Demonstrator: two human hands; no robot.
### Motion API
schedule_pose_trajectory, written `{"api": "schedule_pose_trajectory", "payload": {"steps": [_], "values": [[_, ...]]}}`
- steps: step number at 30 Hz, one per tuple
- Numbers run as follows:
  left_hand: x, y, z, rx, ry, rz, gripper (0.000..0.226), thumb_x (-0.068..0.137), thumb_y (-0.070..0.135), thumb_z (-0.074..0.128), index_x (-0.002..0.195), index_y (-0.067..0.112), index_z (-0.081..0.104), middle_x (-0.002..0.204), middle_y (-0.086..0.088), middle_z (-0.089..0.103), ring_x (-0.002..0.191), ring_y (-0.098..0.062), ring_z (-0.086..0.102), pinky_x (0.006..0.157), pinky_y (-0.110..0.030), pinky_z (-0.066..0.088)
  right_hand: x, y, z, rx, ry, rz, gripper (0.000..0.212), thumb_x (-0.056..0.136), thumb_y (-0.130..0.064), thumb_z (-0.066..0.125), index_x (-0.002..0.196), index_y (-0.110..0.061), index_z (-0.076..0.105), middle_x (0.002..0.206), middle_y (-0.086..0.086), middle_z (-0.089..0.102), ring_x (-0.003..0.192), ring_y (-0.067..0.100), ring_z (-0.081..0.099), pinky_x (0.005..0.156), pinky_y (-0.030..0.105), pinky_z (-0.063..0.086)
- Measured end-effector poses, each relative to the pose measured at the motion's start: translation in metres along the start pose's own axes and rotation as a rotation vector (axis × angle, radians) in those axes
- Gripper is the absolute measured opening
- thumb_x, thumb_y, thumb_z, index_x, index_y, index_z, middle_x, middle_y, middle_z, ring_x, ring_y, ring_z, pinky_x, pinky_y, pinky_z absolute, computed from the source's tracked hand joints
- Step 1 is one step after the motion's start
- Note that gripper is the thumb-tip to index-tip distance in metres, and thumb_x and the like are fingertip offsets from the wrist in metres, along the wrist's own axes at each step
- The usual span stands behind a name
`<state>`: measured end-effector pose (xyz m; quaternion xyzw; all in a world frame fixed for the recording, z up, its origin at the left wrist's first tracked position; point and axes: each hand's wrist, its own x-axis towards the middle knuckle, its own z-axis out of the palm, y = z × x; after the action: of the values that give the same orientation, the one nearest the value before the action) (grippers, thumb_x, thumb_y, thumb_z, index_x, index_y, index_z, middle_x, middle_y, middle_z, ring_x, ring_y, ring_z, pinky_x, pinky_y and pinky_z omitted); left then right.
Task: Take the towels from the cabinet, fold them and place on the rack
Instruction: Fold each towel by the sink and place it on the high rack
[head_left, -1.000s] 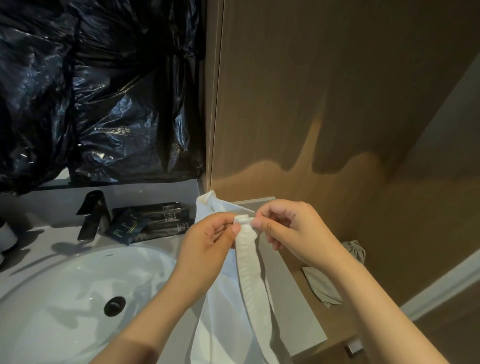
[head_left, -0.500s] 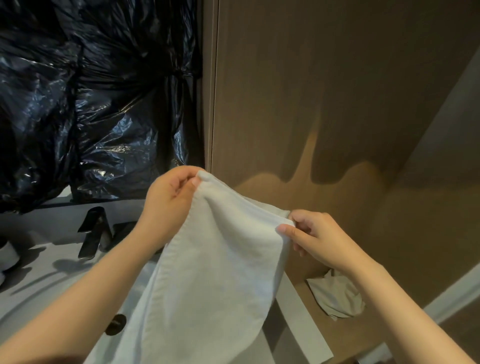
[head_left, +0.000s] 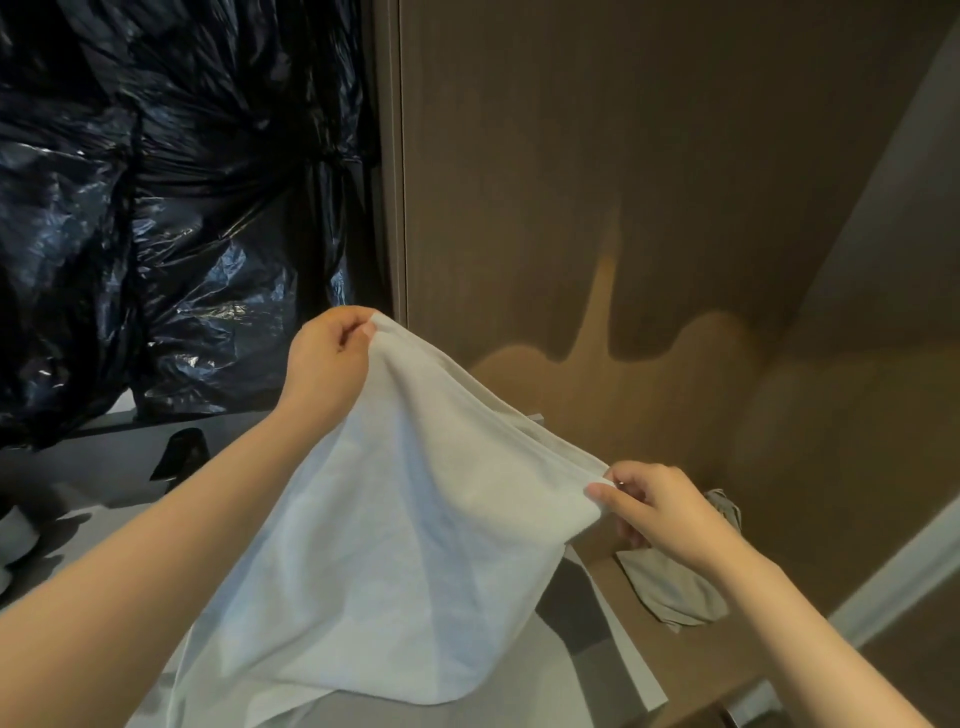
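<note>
A white towel (head_left: 395, 545) hangs spread between both hands above the grey counter. My left hand (head_left: 327, 364) pinches its upper left corner, raised in front of the wooden cabinet edge. My right hand (head_left: 660, 504) pinches the opposite corner, lower and to the right. The towel's lower part drapes down onto the counter and hides the sink.
Black plastic sheeting (head_left: 156, 208) covers the wall at the left. A dark faucet (head_left: 182, 454) stands on the grey counter (head_left: 62, 499). A brown wooden panel (head_left: 623, 182) fills the right side. A crumpled grey cloth (head_left: 675, 587) lies on a low wooden shelf at the right.
The hands moved apart from holding one bunched edge together. The towel went from a narrow hanging strip to a spread sheet, with the left hand raised.
</note>
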<state>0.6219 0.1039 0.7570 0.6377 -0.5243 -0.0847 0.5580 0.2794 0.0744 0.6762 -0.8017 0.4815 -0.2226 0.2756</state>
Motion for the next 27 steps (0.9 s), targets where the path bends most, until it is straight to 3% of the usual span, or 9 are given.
{"api": "schedule_pose_trajectory", "payload": {"steps": [7, 11, 13, 19, 24, 27], "values": [[0.012, 0.0, 0.001, 0.021, 0.048, -0.065, 0.025, 0.1, 0.018, 0.046, 0.117, 0.013, 0.065, 0.109, -0.004, 0.064, 0.1, -0.02, 0.058, 0.085, -0.032, 0.047, -0.016, 0.015, -0.015, -0.107, 0.039, 0.064, 0.036, 0.094, -0.048, 0.056, 0.07, -0.022, 0.059, 0.061, -0.002, 0.066, 0.055, 0.011, 0.062, 0.058, 0.026, 0.052], [0.019, 0.002, -0.001, 0.033, 0.063, -0.078, 0.027, 0.101, 0.019, 0.045, 0.123, 0.014, 0.061, 0.113, -0.007, 0.063, 0.103, -0.023, 0.057, 0.089, -0.034, 0.048, -0.017, 0.016, -0.029, -0.17, 0.058, 0.104, 0.037, 0.092, -0.049, 0.058, 0.071, -0.018, 0.062, 0.062, 0.004, 0.063, 0.058, 0.016, 0.061, 0.057, 0.031, 0.049], [0.021, 0.005, -0.003, 0.032, 0.07, -0.074, 0.027, 0.101, 0.019, 0.045, 0.123, 0.015, 0.061, 0.109, -0.004, 0.061, 0.102, -0.022, 0.056, 0.086, -0.033, 0.047, -0.012, 0.011, -0.037, -0.25, 0.085, 0.105, 0.035, 0.092, -0.05, 0.057, 0.072, -0.021, 0.062, 0.061, 0.001, 0.059, 0.056, 0.012, 0.057, 0.051, 0.024, 0.04], [0.045, 0.024, -0.017, -0.013, 0.176, -0.052, 0.027, 0.095, 0.016, 0.046, 0.112, 0.019, 0.067, 0.096, 0.001, 0.063, 0.084, -0.014, 0.057, 0.068, -0.022, 0.039, 0.025, -0.022, -0.09, -0.431, 0.328, 0.043, 0.031, 0.092, -0.051, 0.056, 0.075, -0.026, 0.062, 0.064, -0.007, 0.059, 0.059, 0.009, 0.058, 0.051, 0.016, 0.035], [0.072, 0.05, -0.032, -0.003, 0.274, -0.009, 0.03, 0.097, 0.015, 0.043, 0.116, 0.011, 0.066, 0.106, -0.011, 0.067, 0.094, -0.027, 0.059, 0.078, -0.035, 0.043, 0.058, -0.067, -0.149, -0.431, 0.533, -0.051, 0.028, 0.094, -0.047, 0.057, 0.079, -0.024, 0.062, 0.069, -0.006, 0.06, 0.066, 0.009, 0.059, 0.057, 0.02, 0.042], [0.077, 0.061, -0.036, -0.038, 0.335, 0.011, 0.03, 0.098, 0.015, 0.044, 0.118, 0.011, 0.065, 0.112, -0.013, 0.067, 0.094, -0.02, 0.055, 0.079, -0.031, 0.04, 0.065, -0.09, -0.176, -0.396, 0.617, -0.107, 0.028, 0.091, -0.046, 0.061, 0.076, -0.023, 0.062, 0.068, -0.005, 0.06, 0.066, 0.01, 0.059, 0.056, 0.023, 0.042]]}}
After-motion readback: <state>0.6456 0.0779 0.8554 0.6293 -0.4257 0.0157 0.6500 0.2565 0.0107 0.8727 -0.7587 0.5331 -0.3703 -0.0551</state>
